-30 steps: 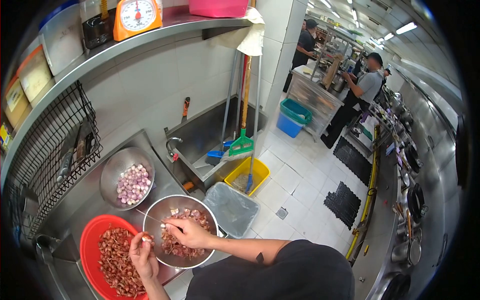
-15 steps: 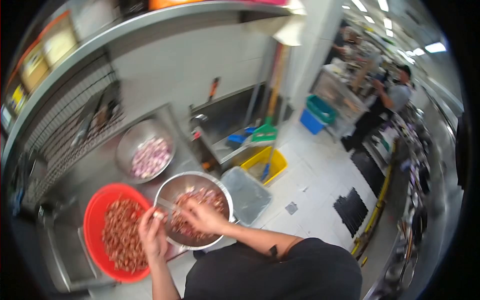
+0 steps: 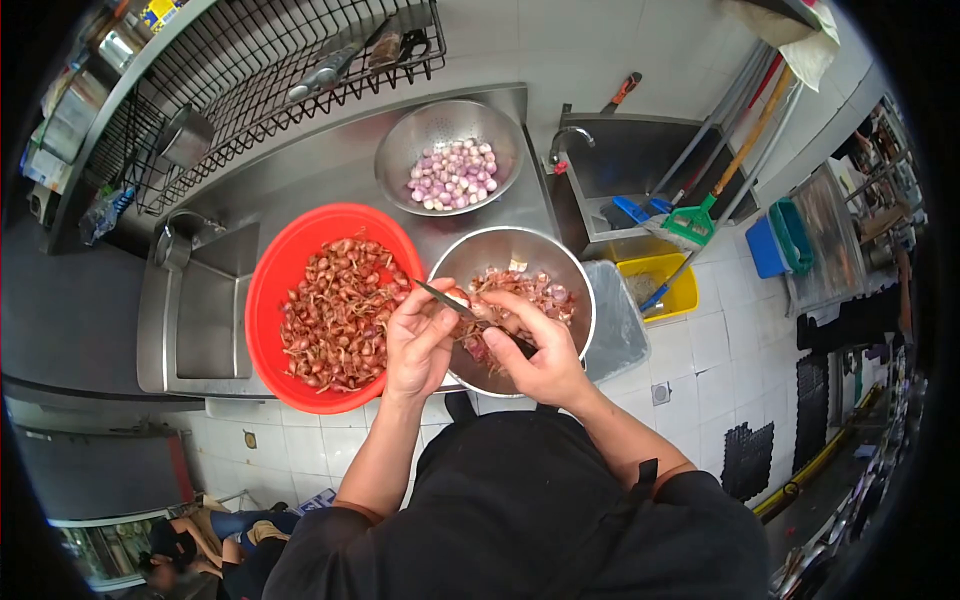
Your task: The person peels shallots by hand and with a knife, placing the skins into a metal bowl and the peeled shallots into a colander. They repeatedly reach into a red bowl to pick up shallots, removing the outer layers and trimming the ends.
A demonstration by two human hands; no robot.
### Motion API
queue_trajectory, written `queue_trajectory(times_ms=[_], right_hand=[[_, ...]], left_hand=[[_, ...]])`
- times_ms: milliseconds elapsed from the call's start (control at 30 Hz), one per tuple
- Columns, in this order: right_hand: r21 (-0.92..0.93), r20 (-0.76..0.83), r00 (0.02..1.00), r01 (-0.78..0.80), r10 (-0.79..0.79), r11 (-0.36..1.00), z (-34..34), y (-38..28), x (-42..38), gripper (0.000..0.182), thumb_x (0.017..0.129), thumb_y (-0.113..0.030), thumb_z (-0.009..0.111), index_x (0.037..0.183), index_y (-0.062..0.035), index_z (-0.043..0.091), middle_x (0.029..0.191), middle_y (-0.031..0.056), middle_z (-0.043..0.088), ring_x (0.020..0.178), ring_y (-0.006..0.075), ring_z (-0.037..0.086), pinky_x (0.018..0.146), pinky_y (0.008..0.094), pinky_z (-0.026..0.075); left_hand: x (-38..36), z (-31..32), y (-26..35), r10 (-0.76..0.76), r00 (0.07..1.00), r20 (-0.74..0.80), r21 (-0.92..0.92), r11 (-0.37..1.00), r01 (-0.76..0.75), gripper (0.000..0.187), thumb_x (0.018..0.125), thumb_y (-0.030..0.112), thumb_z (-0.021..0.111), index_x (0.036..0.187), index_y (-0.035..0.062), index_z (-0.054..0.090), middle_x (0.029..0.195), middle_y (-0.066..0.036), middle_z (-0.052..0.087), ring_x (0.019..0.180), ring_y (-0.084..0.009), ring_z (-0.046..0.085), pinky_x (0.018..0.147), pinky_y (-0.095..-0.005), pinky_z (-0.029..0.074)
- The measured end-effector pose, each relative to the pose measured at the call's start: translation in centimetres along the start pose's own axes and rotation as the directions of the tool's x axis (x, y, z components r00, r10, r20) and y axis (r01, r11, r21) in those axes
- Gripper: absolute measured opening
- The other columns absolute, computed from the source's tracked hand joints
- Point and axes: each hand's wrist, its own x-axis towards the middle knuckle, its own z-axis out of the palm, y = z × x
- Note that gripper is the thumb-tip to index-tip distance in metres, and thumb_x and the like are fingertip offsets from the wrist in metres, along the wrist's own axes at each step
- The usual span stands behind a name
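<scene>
My left hand [image 3: 420,345] pinches a small shallot [image 3: 457,297] above the near left rim of a steel bowl [image 3: 587,300] that holds reddish peels. Closed round the dark handle of a knife [image 3: 448,301] is my right hand [image 3: 540,350], with the blade pointing left across to the shallot. To the left, a red basin [image 3: 262,330] is heaped with unpeeled shallots [image 3: 335,320]. Behind the bowl, a steel colander [image 3: 400,140] contains peeled, pale purple shallots [image 3: 455,175].
A steel sink [image 3: 215,310] lies left of the basin, and a deeper sink [image 3: 640,150] with a tap stands at the back right. Brooms [image 3: 750,135], a yellow bucket [image 3: 683,285] and a grey tub [image 3: 610,320] are on the right. People [image 3: 215,545] appear at lower left.
The view has swung to the right and downward, so the basin, bowl and colander appear elsewhere in the frame. Both hands remain over the steel bowl, the knife still in the right.
</scene>
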Motion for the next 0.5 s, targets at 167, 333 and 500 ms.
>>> queue_trajectory(times_ms=[167, 333, 500], right_hand=[[0.067, -0.029, 0.984, 0.178, -0.177, 0.982, 0.7, -0.1, 0.6, 0.043, 0.092, -0.007, 0.063, 0.133, 0.0020, 0.056, 0.124, 0.0171, 0.065, 0.113, 0.0234, 0.065, 0.097, 0.0333, 0.048], [-0.012, -0.070, 0.962, 0.264, -0.264, 0.964, 0.8, -0.3, 0.6, 0.035, 0.092, -0.005, 0.061, 0.126, 0.0014, 0.062, 0.119, 0.0160, 0.068, 0.102, 0.0248, 0.069, 0.089, 0.0324, 0.052], [-0.046, -0.053, 0.971, 0.229, -0.231, 0.972, 0.7, 0.2, 0.9, 0.031, 0.092, -0.005, 0.061, 0.122, 0.0015, 0.065, 0.111, 0.0145, 0.071, 0.083, 0.0184, 0.070, 0.073, 0.0303, 0.054]], left_hand=[[-0.2, 0.7, 0.2, 0.031, 0.999, 0.028, 0.015, 0.999, -0.032, 0.037, 0.089, -0.008, 0.062, 0.125, -0.0030, 0.057, 0.114, -0.010, 0.065, 0.108, -0.0170, 0.062, 0.097, -0.0307, 0.048], [-0.2, 1.4, 0.4, 0.094, 0.996, -0.007, 0.125, 0.988, -0.093, 0.034, 0.088, -0.010, 0.064, 0.121, -0.0047, 0.059, 0.112, -0.012, 0.066, 0.104, -0.0160, 0.063, 0.093, -0.0295, 0.050], [-0.1, 1.5, 0.5, 0.155, 0.988, -0.013, 0.225, 0.963, -0.148, 0.032, 0.088, -0.010, 0.064, 0.119, -0.0064, 0.061, 0.110, -0.013, 0.067, 0.103, -0.0163, 0.064, 0.090, -0.0284, 0.052]])
